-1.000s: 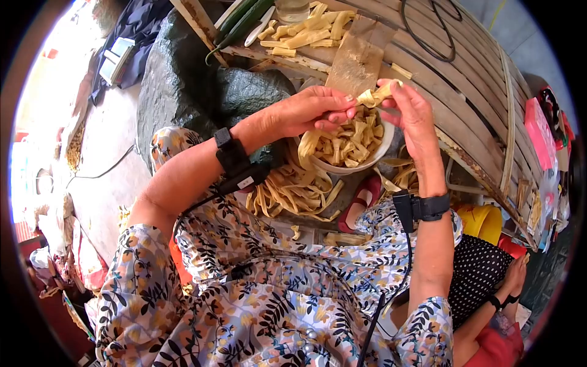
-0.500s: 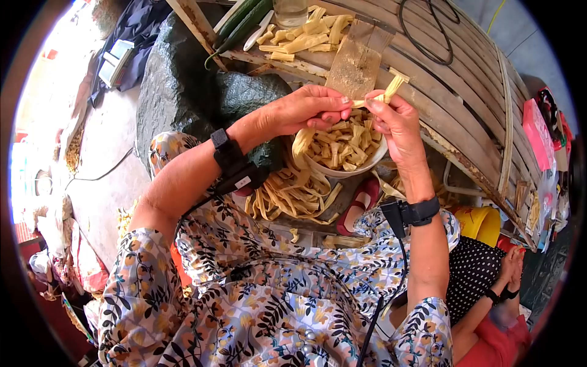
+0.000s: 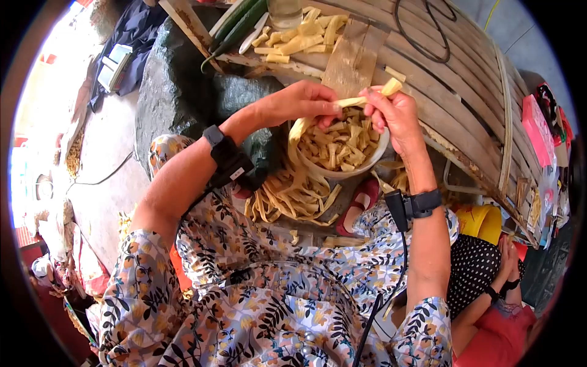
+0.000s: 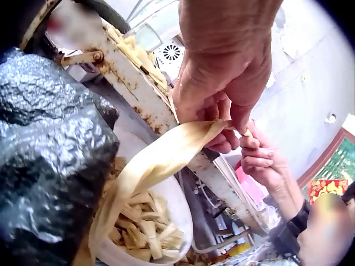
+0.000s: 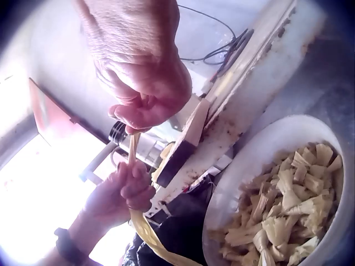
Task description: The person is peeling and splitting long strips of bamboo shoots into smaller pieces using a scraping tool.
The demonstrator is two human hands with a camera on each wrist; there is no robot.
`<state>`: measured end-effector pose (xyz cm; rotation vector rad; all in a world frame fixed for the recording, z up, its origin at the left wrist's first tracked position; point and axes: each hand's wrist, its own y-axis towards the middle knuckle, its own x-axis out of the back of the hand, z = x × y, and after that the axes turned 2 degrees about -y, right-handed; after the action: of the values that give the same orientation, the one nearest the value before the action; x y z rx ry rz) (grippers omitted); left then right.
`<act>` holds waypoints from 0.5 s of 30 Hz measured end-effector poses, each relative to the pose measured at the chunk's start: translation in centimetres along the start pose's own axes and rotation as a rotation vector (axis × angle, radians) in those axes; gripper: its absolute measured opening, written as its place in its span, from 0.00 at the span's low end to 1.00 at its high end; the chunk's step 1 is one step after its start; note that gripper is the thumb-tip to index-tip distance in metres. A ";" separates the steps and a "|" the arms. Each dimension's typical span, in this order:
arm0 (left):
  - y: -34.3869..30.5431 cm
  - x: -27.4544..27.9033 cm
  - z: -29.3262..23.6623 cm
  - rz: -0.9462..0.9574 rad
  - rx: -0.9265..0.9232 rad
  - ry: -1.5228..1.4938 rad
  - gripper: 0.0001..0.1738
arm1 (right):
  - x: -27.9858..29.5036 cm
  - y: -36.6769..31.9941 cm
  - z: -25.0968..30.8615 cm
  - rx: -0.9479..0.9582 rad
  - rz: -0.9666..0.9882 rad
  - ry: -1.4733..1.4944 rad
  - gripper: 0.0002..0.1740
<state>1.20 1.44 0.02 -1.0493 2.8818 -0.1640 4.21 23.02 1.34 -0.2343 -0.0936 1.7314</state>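
Observation:
A long pale yellow strip (image 4: 166, 152) runs between both hands above a white bowl (image 3: 382, 150) of short knotted pieces (image 3: 342, 147). The left hand (image 3: 306, 103) pinches the strip between thumb and fingers, and its long tail hangs down over the bowl's left side. On the right, the right hand (image 3: 394, 116) pinches the strip near its fanned, folded end (image 3: 391, 87), fingers curled. In the right wrist view the right hand (image 5: 144, 83) is above the left hand (image 5: 130, 191), the strip stretched between them.
Behind the bowl is a slatted wooden surface (image 3: 452, 92) with a small board (image 3: 353, 58), cut yellow pieces (image 3: 299, 41), cucumbers (image 3: 239, 27) and a cable. Dark plastic (image 3: 162, 92) is at the left. Loose strips (image 3: 290, 196) lie below the bowl. Another person's hands (image 3: 506, 263) are at lower right.
Both hands have moved slightly left. The right hand has turned and shifted along the strip from its raised position, and more strip shows between the hands.

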 end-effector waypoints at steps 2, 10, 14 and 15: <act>0.6 1.4 -0.1 -0.079 -0.026 0.167 0.14 | 0.8 1.0 0.7 0.031 -0.053 0.017 0.10; 5.4 4.8 -1.6 -0.598 -0.317 0.442 0.14 | 0.6 6.1 1.7 0.268 -0.284 0.123 0.11; 6.2 5.4 -1.7 -0.659 -0.301 0.497 0.13 | 0.5 7.7 1.1 0.276 -0.313 0.151 0.10; 6.3 5.5 -1.7 -0.664 -0.283 0.503 0.13 | 0.6 8.0 1.0 0.286 -0.312 0.155 0.10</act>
<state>-7.17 2.81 0.76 -2.2885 2.8667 -0.0539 -3.78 22.24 0.70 -0.1334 0.2200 1.3908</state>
